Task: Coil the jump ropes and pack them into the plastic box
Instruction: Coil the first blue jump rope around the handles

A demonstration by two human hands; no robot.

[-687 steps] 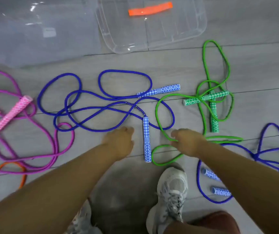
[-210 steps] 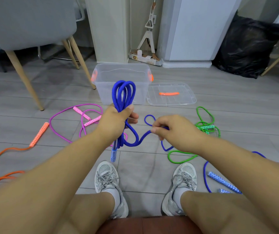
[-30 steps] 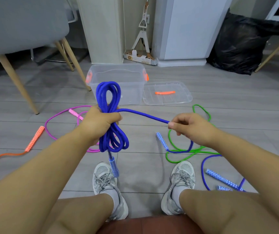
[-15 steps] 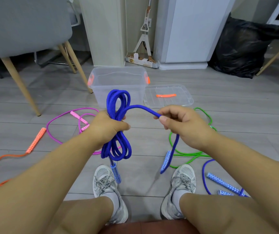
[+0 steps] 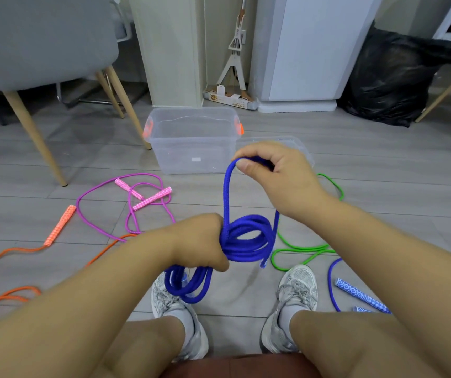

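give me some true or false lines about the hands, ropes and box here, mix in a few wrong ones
1. The left hand grips the blue coil. True.
2. The right hand holds nothing. False: it pinches a loop rising from the coil.
3. The pink rope is in the box. False: it lies on the floor, and the box looks empty.
4. The green rope lies on the floor. True.
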